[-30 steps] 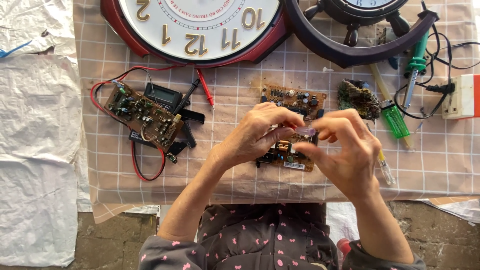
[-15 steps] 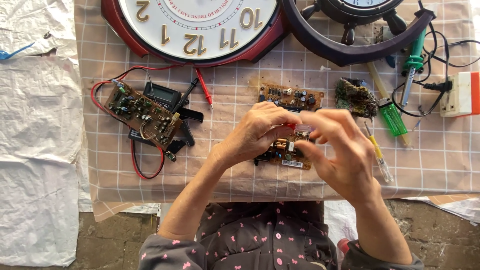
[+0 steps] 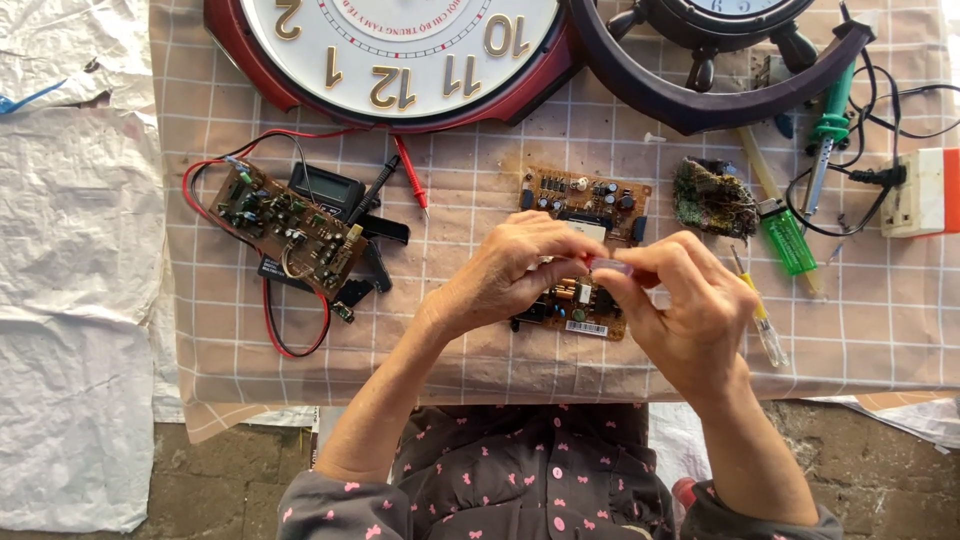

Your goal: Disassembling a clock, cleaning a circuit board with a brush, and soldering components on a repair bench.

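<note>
A small clear, pinkish part [image 3: 610, 265] was pinched between the fingertips of both hands, held roughly level; its kind could not be told. Directly beneath it lay a brown circuit board [image 3: 585, 305], component side up, flat on the checked cloth.

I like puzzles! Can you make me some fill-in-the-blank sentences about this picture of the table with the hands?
1. Both hands, left hand and right hand, pinch a small ____ thing.
2. The lighter is ____.
3. Under the hands lies a brown circuit ____.
4. The big wall clock has a ____ rim.

Missing words: clear; green; board; red
</note>
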